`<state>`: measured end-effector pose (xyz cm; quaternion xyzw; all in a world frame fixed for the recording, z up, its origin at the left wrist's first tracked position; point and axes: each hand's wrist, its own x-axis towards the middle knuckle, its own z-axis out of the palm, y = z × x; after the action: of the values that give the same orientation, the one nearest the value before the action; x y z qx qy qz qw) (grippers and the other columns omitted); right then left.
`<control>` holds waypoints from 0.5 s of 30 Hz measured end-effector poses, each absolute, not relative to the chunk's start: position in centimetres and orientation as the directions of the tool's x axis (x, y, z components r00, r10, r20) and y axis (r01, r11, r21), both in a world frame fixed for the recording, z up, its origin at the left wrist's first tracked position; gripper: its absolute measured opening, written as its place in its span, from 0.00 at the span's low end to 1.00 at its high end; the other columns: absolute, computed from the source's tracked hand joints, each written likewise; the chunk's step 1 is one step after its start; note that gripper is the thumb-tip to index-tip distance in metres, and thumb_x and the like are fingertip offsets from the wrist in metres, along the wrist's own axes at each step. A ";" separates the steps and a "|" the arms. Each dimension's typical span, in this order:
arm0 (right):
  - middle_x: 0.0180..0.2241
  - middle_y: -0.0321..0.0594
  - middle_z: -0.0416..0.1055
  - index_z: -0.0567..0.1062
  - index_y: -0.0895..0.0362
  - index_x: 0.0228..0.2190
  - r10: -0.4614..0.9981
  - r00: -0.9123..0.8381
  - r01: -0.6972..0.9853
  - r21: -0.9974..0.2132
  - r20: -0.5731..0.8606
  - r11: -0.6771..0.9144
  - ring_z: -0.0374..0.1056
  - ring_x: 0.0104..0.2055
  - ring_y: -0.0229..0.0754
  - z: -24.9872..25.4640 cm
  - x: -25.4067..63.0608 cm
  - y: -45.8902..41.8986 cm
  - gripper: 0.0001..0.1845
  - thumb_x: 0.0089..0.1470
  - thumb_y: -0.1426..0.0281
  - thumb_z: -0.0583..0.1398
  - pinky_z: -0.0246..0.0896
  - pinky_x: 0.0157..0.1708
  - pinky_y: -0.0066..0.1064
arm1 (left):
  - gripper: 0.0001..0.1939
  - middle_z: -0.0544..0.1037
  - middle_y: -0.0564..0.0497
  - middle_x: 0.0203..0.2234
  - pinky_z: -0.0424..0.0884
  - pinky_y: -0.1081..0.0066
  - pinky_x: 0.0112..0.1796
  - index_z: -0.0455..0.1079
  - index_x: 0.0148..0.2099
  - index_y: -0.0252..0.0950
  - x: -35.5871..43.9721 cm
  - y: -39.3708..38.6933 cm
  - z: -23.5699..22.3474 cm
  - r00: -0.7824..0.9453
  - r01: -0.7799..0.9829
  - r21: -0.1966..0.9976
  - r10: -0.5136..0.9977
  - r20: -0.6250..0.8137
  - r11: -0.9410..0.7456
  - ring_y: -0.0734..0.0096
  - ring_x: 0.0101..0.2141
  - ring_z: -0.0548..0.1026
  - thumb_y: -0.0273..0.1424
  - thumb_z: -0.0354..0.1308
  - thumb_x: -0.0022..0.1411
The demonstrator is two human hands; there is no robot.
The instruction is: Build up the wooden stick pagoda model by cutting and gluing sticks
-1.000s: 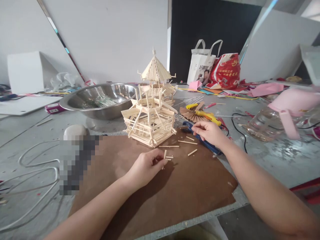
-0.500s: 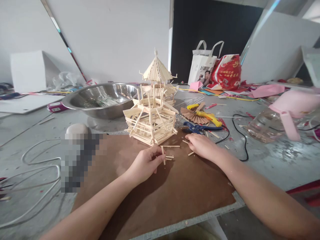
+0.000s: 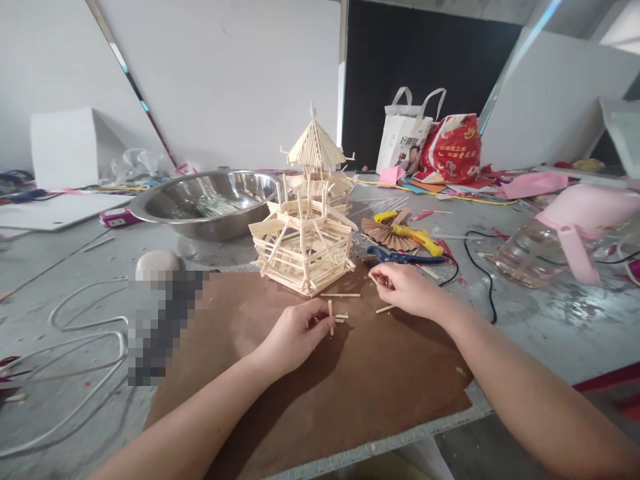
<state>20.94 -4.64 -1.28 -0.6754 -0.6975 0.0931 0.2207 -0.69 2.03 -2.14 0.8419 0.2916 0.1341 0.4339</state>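
My left hand [image 3: 300, 332] pinches a short wooden stick [image 3: 331, 316] between thumb and fingers, just above the brown board [image 3: 320, 400]. To its right, my right hand [image 3: 400, 285] is closed on another short wooden stick [image 3: 373, 276]. A loose stick [image 3: 341, 295] lies between the hands, and a few cut pieces [image 3: 342, 318] rest beside my left fingertips. One more stick [image 3: 385, 309] is under my right hand. Behind them stands a six-sided lattice model of pale sticks [image 3: 305, 247], with a pointed stick roof [image 3: 315, 143] rising at its back.
A steel basin [image 3: 200, 227] stands back left. Right of the model are blue-handled cutters [image 3: 400, 256], a yellow glue gun [image 3: 420, 239] and a brown paper fan [image 3: 383, 233]. A clear jug with a pink lid [image 3: 530, 250] sits far right. White cable [image 3: 75, 320] loops at left.
My right hand has lifted its stick from the board and tilted it up. My left hand keeps its stick, now more upright. The view has shifted slightly.
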 end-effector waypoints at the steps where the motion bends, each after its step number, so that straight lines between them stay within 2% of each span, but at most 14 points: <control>1: 0.25 0.35 0.66 0.67 0.57 0.31 0.980 0.000 0.846 -0.523 0.201 0.107 0.61 0.26 0.34 -1.2 20.8 -4.8 0.08 0.45 0.74 0.52 0.54 0.28 0.25 | 0.09 0.70 0.55 0.21 0.60 0.80 0.21 0.66 0.32 0.35 -0.7 1.9 -2.0 0.796 0.373 0.806 0.605 -0.023 -0.460 0.81 0.18 0.64 0.32 0.46 0.55; 4: 0.22 0.31 0.63 0.65 0.56 0.29 0.988 -0.022 0.619 -0.774 0.154 0.134 0.59 0.22 0.31 -1.4 20.0 -5.0 0.05 0.47 0.70 0.52 0.55 0.23 0.23 | 0.09 0.71 0.54 0.22 0.61 0.80 0.22 0.67 0.33 0.35 -0.6 1.8 -1.9 0.796 0.376 0.795 0.606 -0.014 -0.475 0.79 0.20 0.65 0.32 0.46 0.56; 7: 0.19 0.30 0.61 0.65 0.56 0.29 0.995 -0.065 0.416 -0.905 0.070 0.091 0.60 0.20 0.31 -1.8 19.1 -4.9 0.06 0.48 0.67 0.53 0.56 0.20 0.23 | 0.10 0.72 0.54 0.23 0.61 0.79 0.23 0.67 0.34 0.35 -0.5 1.8 -1.9 0.797 0.379 0.784 0.604 -0.006 -0.493 0.78 0.22 0.66 0.32 0.46 0.56; 10: 0.19 0.30 0.62 0.66 0.57 0.29 0.994 -0.101 0.355 -0.932 0.046 0.079 0.61 0.20 0.31 -2.1 18.2 -4.8 0.07 0.47 0.67 0.54 0.57 0.21 0.23 | 0.10 0.72 0.55 0.23 0.61 0.79 0.25 0.68 0.32 0.35 -0.4 1.7 -2.1 0.798 0.381 0.764 0.602 0.012 -0.521 0.78 0.23 0.66 0.31 0.46 0.56; 15: 0.19 0.31 0.64 0.68 0.58 0.29 0.992 -0.110 0.434 -0.895 0.057 0.099 0.61 0.20 0.31 -2.2 17.4 -4.7 0.07 0.48 0.68 0.54 0.56 0.21 0.23 | 0.09 0.72 0.56 0.22 0.61 0.79 0.27 0.68 0.28 0.35 -0.2 1.6 -2.3 0.798 0.376 0.742 0.601 0.045 -0.555 0.79 0.23 0.66 0.30 0.48 0.55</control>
<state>17.44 -4.70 -2.17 -0.5551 -0.6423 0.3771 0.3702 -0.24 1.57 -2.27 0.8690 0.2810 0.1485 0.3792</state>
